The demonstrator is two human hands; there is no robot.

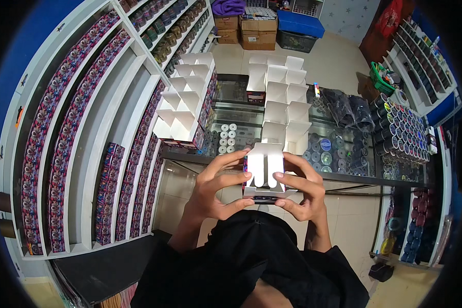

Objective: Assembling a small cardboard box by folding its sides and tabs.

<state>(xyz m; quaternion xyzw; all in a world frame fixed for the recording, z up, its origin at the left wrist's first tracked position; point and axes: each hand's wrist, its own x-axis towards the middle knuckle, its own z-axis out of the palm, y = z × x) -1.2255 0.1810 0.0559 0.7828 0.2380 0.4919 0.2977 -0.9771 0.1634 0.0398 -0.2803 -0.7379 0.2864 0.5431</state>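
Small cardboard box (264, 172), white inside with its top flaps standing open and a dark printed pattern on its outer sides, sits between both hands, the left hand (215, 187) closed on its left side and the right hand (300, 187) closed on its right, fingers curled over the flaps. Just beyond the grip, on the glass counter (344, 177), two groups of the same open boxes stand in rows: roughly a dozen in the nearer stack (285, 100) straight ahead, about ten in the stack (187, 100) up and to the left.
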